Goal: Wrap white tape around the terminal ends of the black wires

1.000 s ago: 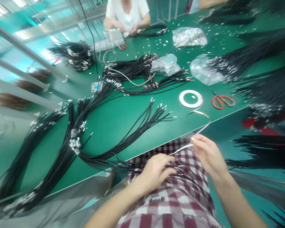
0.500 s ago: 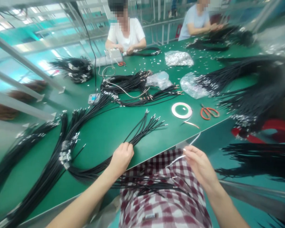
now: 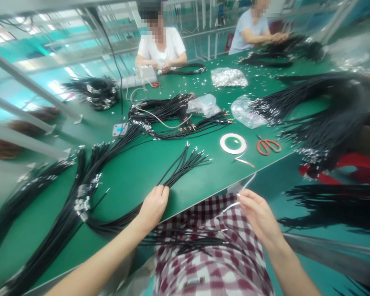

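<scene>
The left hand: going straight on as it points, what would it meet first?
Most likely the loose ends of the cables the left hand grips, fanned out just ahead. Past their tips, the white ring looks roughly in line, though depth is hard to judge.

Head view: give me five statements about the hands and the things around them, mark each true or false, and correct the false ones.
1. The left hand grips black cables. True.
2. The scissors lie to the right of the white ring in the picture. True.
3. The right hand holds the scissors. False: it pinches a white strip; the scissors lie on the table.
4. The table top is red. False: it is green.
5. The scissors have orange handles. True.
</scene>
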Demonstrator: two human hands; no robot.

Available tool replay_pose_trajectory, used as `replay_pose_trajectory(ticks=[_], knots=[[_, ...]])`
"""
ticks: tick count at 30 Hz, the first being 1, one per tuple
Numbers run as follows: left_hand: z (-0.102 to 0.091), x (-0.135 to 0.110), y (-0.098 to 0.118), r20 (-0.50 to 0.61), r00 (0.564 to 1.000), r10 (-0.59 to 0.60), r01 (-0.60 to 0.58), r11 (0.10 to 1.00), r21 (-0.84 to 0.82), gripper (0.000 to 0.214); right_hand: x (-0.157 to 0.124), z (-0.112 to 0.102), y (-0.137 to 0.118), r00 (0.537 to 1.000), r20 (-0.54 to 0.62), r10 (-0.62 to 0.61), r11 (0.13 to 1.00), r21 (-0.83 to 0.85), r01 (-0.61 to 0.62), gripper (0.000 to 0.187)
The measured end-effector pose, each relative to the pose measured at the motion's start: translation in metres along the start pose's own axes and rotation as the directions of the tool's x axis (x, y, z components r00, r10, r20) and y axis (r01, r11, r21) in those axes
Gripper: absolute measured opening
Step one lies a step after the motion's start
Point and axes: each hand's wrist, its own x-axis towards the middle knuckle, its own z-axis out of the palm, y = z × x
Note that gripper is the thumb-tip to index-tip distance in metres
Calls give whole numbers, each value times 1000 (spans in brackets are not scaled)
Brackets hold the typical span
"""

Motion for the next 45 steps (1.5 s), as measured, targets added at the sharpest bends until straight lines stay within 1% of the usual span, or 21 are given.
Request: replay_pose_trajectory(ticks=[2, 8, 11, 14, 16, 17, 19, 21, 24, 26, 29, 30, 31, 32, 34, 36, 38, 39, 41, 43, 45], knots=[[-6, 6, 0, 36, 999, -16, 16, 1000, 13, 27, 0, 0, 0, 1000, 2, 5, 1000, 4, -5, 26], [-18, 21, 3, 75, 996, -41, 37, 998, 58, 34, -2, 0, 1, 1000, 5, 8, 1000, 7, -9, 27], [-22, 25, 4, 66, 997, -44, 39, 997, 73, 36, -3, 0, 1, 1000, 14, -6, 1000, -7, 6, 28], [-23, 24, -1, 27, 999, -45, 43, 996, 78, 32, -4, -1, 2, 999, 16, -31, 999, -13, 32, 28], [-23, 22, -7, -9, 999, -36, 36, 999, 31, 31, -3, -2, 4, 999, 19, -46, 999, -17, 47, 27], [-22, 20, -10, -29, 999, -28, 27, 999, -24, 31, -3, -2, 5, 998, 21, -52, 998, -20, 53, 26], [-21, 19, -17, -35, 999, -21, 14, 979, -204, 31, -2, -2, 6, 998, 24, -62, 998, -28, 63, 24], [-20, 19, -22, 41, 999, -28, 42, 902, -429, 26, -1, -1, 6, 998, 24, -65, 997, -32, 66, 24], [-22, 20, -30, 197, 979, -42, 171, 695, -699, 15, -1, -1, 4, 998, 20, -67, 997, -31, 67, 25], [-27, 21, -37, 253, 965, -72, 255, 487, -835, 10, -1, -2, 2, 997, 16, -72, 997, -30, 73, 26], [-42, 21, -51, 305, 942, -142, 322, 112, -940, 23, -1, -5, 0, 997, 0, -80, 996, -26, 80, 26], [-49, 22, -54, 317, 933, -171, 324, 17, -946, 28, 0, -6, 0, 997, -9, -81, 996, -22, 81, 26], [-55, 23, -57, 325, 925, -198, 322, -46, -946, 32, 0, -7, 0, 996, -18, -82, 997, -18, 81, 26], [-63, 24, -57, 327, 920, -215, 317, -80, -945, 36, 0, -7, 0, 996, -25, -83, 996, -13, 83, 26], [-78, 27, -51, 330, 927, -180, 321, -78, -944, 39, 0, -7, -1, 996, -34, -87, 996, -6, 87, 26], [-95, 31, -35, 312, 947, -75, 311, -25, -950, 40, 0, -6, -3, 995, -38, -93, 996, -3, 93, 26], [-114, 36, -13, 269, 962, 39, 269, 11, -963, 38, -1, -5, -5, 994, -41, -102, 995, -2, 102, 26], [-124, 38, -2, 242, 966, 97, 243, -4, -970, 37, -1, -5, -6, 994, -43, -105, 995, -1, 105, 26], [-143, 46, 19, 207, 958, 201, 230, -99, -968, 36, -1, -5, -7, 994, -45, -103, 995, 1, 104, 25], [-156, 55, 35, 205, 929, 308, 268, -177, -947, 38, -1, -6, -7, 995, -43, -90, 996, 5, 90, 25], [-163, 65, 47, 199, 893, 404, 314, -242, -918, 41, -1, -8, -6, 996, -39, -76, 997, 11, 77, 24]])
